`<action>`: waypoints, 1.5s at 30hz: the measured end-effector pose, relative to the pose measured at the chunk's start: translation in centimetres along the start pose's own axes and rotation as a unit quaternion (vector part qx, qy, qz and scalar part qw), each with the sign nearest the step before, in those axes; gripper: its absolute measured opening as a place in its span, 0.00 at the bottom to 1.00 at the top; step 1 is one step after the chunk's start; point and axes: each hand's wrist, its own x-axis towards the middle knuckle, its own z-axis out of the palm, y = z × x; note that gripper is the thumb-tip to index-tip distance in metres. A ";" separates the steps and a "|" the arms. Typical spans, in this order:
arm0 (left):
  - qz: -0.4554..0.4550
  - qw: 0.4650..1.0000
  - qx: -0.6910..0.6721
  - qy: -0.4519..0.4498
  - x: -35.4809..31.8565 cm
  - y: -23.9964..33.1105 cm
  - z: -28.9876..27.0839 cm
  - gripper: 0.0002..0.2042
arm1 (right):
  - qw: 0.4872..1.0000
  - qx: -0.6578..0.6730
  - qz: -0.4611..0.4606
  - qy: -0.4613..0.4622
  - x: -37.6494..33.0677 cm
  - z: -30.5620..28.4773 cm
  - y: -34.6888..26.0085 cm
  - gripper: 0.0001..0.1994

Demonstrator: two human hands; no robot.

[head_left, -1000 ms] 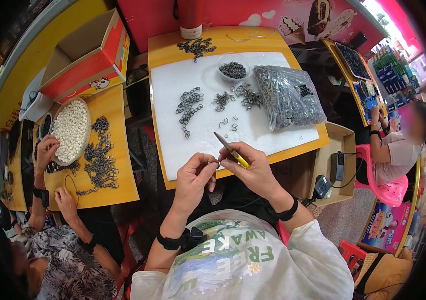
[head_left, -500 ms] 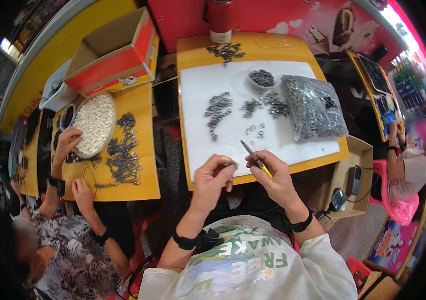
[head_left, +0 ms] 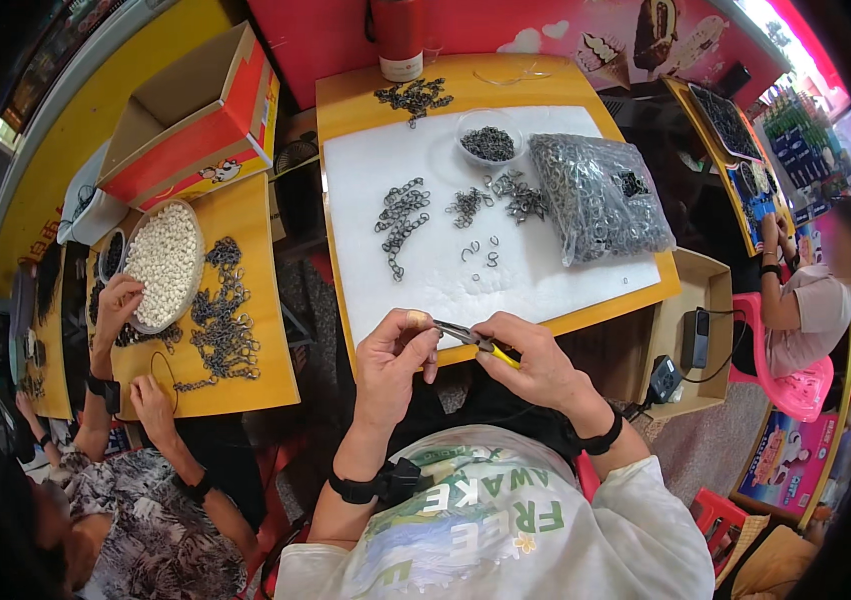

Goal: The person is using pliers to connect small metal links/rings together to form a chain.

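Right hand [head_left: 536,362] clamped on yellow-handled pliers [head_left: 471,338], left hand [head_left: 394,362] pinched at their tip, link unseen; likely best done braced near the white mat [head_left: 426,270].

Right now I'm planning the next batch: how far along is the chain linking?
Done: a few linked chains on the white mat. In hand: right hand works yellow-handled pliers against the left hand. Left: loose rings, a full bag and bowl.

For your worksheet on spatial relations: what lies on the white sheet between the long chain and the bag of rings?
In the head view, between the chain and the bag lie two small ring heaps and some loose rings.
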 end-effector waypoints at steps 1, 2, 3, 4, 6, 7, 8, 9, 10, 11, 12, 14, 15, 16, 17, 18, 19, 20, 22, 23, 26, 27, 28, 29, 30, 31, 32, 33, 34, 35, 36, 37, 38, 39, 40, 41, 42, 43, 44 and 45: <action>0.001 1.000 0.004 -0.008 0.0 -0.1 -0.1 0.06 | 1.000 0.000 0.001 0.001 0.0 -0.1 -0.1 0.12; 0.003 1.000 0.007 -0.015 0.0 -0.2 -0.2 0.06 | 1.000 -0.001 0.008 -0.007 0.0 -0.2 -0.2 0.12; 0.002 1.000 0.007 -0.016 0.0 -0.2 -0.1 0.06 | 1.000 -0.003 0.016 -0.015 0.0 -0.3 -0.4 0.12; 0.000 1.000 0.001 -0.017 -0.1 -0.2 -0.1 0.06 | 1.000 -0.003 0.016 -0.015 -0.1 -0.3 -0.4 0.12; -0.002 1.000 -0.005 -0.020 -0.1 -0.2 -0.1 0.06 | 1.000 0.000 0.022 -0.022 -0.1 -0.4 -0.4 0.11; -0.005 1.000 -0.002 -0.027 0.0 -0.1 -0.1 0.06 | 0.999 0.000 0.023 -0.022 -0.1 -0.4 -0.4 0.11; -0.007 0.999 0.000 -0.034 0.0 -0.1 -0.2 0.05 | 0.999 -0.005 0.023 -0.023 -0.2 -0.4 -0.4 0.11; -0.008 0.999 0.000 -0.033 0.0 -0.2 -0.2 0.05 | 0.999 -0.009 0.023 -0.024 -0.2 -0.4 -0.4 0.10; -0.015 0.999 -0.010 -0.033 0.0 -0.3 -0.1 0.05 | 0.999 -0.009 0.024 -0.024 -0.3 -0.2 -0.3 0.10; -0.022 0.999 -0.020 -0.033 0.0 -0.3 -0.1 0.05 | 1.000 -0.020 0.020 -0.011 -0.5 0.1 -0.1 0.10; -0.023 0.999 -0.020 -0.033 0.0 -0.3 -0.1 0.05 | 0.999 -0.031 0.015 0.002 -0.6 0.5 0.1 0.10; -0.046 0.999 -0.019 -0.021 0.1 -0.5 -0.1 0.05 | 0.999 -0.036 0.008 0.018 -0.9 1.3 0.9 0.10; -0.045 0.999 -0.019 -0.021 0.2 -0.7 -0.3 0.05 | 0.999 -0.043 -0.002 0.033 -0.9 1.4 1.1 0.10; -0.050 0.998 -0.025 -0.016 0.4 -1.0 -0.6 0.04 | 0.998 -0.043 -0.003 0.034 -0.8 1.4 1.1 0.10; -0.055 0.998 -0.031 -0.011 0.4 -1.0 -0.7 0.04 | 0.999 -0.038 0.008 0.025 -0.5 1.2 1.0 0.10; -0.055 0.998 -0.030 -0.013 0.5 -1.0 -0.8 0.04 | 0.999 -0.032 0.019 0.016 -0.3 1.0 1.0 0.10; -0.054 0.998 -0.017 -0.004 0.6 -0.9 -0.8 0.04 | 0.999 -0.033 0.019 0.018 0.1 0.9 1.1 0.10; -0.053 0.999 -0.004 0.005 0.7 -0.8 -0.8 0.04 | 0.997 -0.022 0.001 0.070 0.6 1.0 1.3 0.10; -0.048 0.999 0.009 0.003 0.8 -0.8 -0.6 0.04 | 0.992 -0.011 -0.016 0.125 1.3 1.2 1.1 0.10; -0.042 0.999 0.020 0.003 0.8 -0.7 -0.5 0.04 | 0.992 0.020 -0.008 0.128 1.6 1.3 0.8 0.11; -0.053 0.995 0.087 0.011 0.4 -0.6 -0.2 0.03 | 0.994 0.044 0.009 0.104 2.4 1.6 -0.1 0.12; -0.050 0.995 0.088 0.017 0.3 -0.6 -0.2 0.03 | 0.993 0.047 -0.005 0.105 2.6 2.0 -0.1 0.12; -0.040 0.994 0.105 0.019 0.2 -0.7 -0.2 0.03 | 0.993 0.051 -0.020 0.104 2.8 2.5 -0.2 0.12; -0.029 0.992 0.122 0.022 0.1 -0.9 -0.1 0.04 | 0.993 0.057 -0.026 0.096 2.8 2.6 -0.3 0.12; -0.031 0.989 0.143 0.025 0.1 -1.3 -0.2 0.03 | 0.993 0.022 -0.022 0.111 2.6 2.6 -0.4 0.12; -0.043 0.988 0.147 0.022 0.1 -1.3 0.1 0.03 | 0.992 -0.013 -0.018 0.127 2.5 2.7 -0.4 0.12; -0.055 0.987 0.150 0.019 0.2 -1.3 0.3 0.03 | 0.993 -0.004 -0.027 0.118 2.4 3.0 -0.3 0.12; -0.060 0.987 0.151 0.017 0.1 -1.3 0.2 0.03 | 0.991 -0.027 -0.022 0.127 2.3 3.2 -0.2 0.12; -0.066 0.986 0.149 0.011 0.2 -1.6 0.1 0.03 | 0.989 -0.054 -0.016 0.137 2.2 3.3 -0.1 0.12; -0.022 0.984 0.175 0.021 0.3 -2.1 -0.1 0.03 | 0.990 -0.044 -0.010 0.133 2.2 3.7 0.2 0.12; -0.019 0.984 0.177 0.030 0.1 -2.0 -0.4 0.03 | 0.991 -0.039 -0.016 0.126 2.2 3.9 0.5 0.12; -0.009 0.979 0.199 0.032 0.0 -1.9 -0.7 0.04 | 0.993 -0.010 -0.006 0.117 2.2 4.1 0.9 0.13; 0.001 0.975 0.222 0.033 0.0 -1.7 -1.0 0.04 | 0.994 0.018 0.005 0.108 2.3 4.0 1.2 0.14; 0.002 0.980 0.195 0.033 -0.2 -1.5 -1.4 0.03 | 0.992 0.038 0.009 0.118 2.3 3.5 1.2 0.15; 0.004 0.980 0.195 0.038 -0.4 -1.0 -1.8 0.03 | 0.993 -0.027 0.048 0.109 2.4 2.0 0.7 0.15; -0.033 0.988 0.142 0.046 -0.8 -0.1 -2.4 0.03 | 0.987 -0.088 0.056 0.119 2.3 1.0 2.0 0.17; -0.068 0.993 0.088 0.050 -1.1 0.9 -2.8 0.03 | 0.978 -0.150 0.062 0.134 2.1 -0.2 3.4 0.20; -0.052 0.994 0.071 0.063 -1.5 1.4 -3.6 0.04 | 0.978 -0.151 0.059 0.134 1.9 -1.0 5.0 0.20; -0.048 0.996 0.042 0.060 -1.8 2.2 -4.4 0.03 | 0.941 -0.309 0.060 0.125 1.6 -1.7 6.8 0.23; -0.048 0.996 0.013 0.072 -2.3 2.9 -5.5 0.04 | 0.881 -0.456 0.057 0.111 1.7 -1.9 7.9 0.26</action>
